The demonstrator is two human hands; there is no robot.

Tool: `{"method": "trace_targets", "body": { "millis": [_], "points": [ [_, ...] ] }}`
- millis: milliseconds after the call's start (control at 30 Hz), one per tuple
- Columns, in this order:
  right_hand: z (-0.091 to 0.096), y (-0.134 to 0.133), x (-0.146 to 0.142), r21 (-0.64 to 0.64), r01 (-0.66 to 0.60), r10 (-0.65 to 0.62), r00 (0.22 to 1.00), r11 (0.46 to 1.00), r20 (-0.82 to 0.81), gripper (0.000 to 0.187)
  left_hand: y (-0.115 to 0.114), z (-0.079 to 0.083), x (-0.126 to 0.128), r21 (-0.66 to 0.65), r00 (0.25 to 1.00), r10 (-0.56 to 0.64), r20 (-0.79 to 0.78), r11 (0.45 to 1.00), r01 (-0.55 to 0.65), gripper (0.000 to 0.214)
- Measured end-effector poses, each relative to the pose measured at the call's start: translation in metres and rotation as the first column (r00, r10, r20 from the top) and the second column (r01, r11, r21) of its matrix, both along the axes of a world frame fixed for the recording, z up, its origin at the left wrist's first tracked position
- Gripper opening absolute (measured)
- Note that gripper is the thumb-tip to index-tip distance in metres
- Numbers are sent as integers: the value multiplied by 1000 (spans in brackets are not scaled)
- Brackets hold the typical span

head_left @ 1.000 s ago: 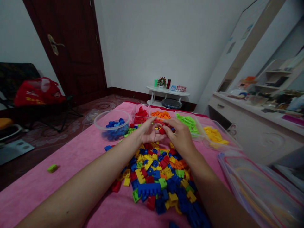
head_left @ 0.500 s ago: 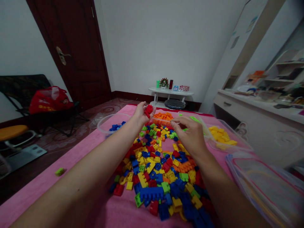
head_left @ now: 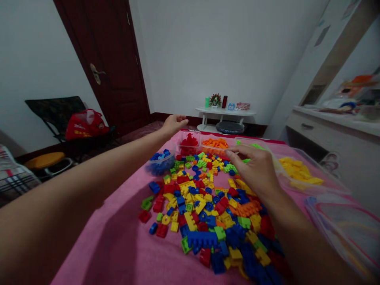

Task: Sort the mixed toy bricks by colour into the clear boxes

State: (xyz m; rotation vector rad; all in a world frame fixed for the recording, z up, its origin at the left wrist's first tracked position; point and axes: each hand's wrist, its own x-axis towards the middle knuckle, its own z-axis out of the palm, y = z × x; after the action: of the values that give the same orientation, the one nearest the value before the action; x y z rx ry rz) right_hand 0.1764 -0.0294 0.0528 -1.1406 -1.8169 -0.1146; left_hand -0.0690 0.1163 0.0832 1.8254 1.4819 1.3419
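Observation:
My left hand [head_left: 174,124] is stretched out above and just left of a clear box of red bricks [head_left: 189,142]. Its fingers point right, slightly bent and apart from the thumb, and no brick shows in it. Over the right side of the mixed heap of toy building bricks [head_left: 202,206] is my right hand [head_left: 253,162], thumb and forefinger brought together; whatever they may pinch is hidden. Orange bricks [head_left: 215,143] fill the box just beyond those fingertips. Blue bricks [head_left: 160,162] lie in a round tub below my left forearm.
Yellow bricks [head_left: 298,170] lie in a wide clear box at the right, with green bricks [head_left: 257,146] in a box behind. Clear lids [head_left: 341,221] are stacked at the right edge. A pink cloth [head_left: 118,245] covers the table. A low white table [head_left: 227,112] stands by the wall.
My left hand has turned over, and the red bricks in its palm are no longer visible there. My view has swung left. My right hand keeps its pinched shape.

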Motion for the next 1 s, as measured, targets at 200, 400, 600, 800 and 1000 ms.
{"method": "trace_targets", "body": {
  "millis": [200,400,600,800,1000],
  "points": [
    [-2,0,-7,29,4,-4,1000,1000,3,13,-98,-13,-100,195,922,60,-383,981,17,31],
    [-5,-1,-14,23,-46,46,999,999,2,12,-181,-67,-190,-150,854,-47,-519,988,-37,30],
    [-5,-2,-18,34,-76,75,997,997,23,10,-216,-103,-185,-270,769,-364,-525,929,254,57],
    [-3,-3,-16,20,-99,98,994,995,37,9,-203,-121,-130,-199,900,-376,-221,921,336,50],
    [0,-7,-15,-26,-142,143,989,990,40,11,-205,-107,-75,-284,865,-501,-7,831,479,58]
  ]
}}
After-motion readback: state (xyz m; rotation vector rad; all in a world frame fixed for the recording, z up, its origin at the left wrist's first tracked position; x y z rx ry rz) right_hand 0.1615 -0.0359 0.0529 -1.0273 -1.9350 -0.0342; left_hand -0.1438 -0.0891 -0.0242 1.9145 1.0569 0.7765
